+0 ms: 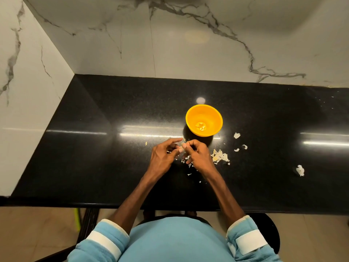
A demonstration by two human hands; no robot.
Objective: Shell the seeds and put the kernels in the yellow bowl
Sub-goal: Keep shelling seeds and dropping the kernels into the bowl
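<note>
— Where's the light coming from?
— Overhead. The glossy black stone countertop [94, 157] throws back long white streaks at nine and three o'clock of the yellow plastic bowl [215, 118], plus a round hot spot at its twelve.
— Shadows?
— A soft dark one under the bowl, toward seven.
— Sharpness?
— Crisp in the centre. The white veined marble wall [113, 44] bows at the edges and dims toward twelve.

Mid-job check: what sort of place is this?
Likely a home kitchen: a polished black stone counter sits in a corner of marble-look walls. On it stands a yellow bowl holding kernels, with shell scraps lying beside it.
</note>
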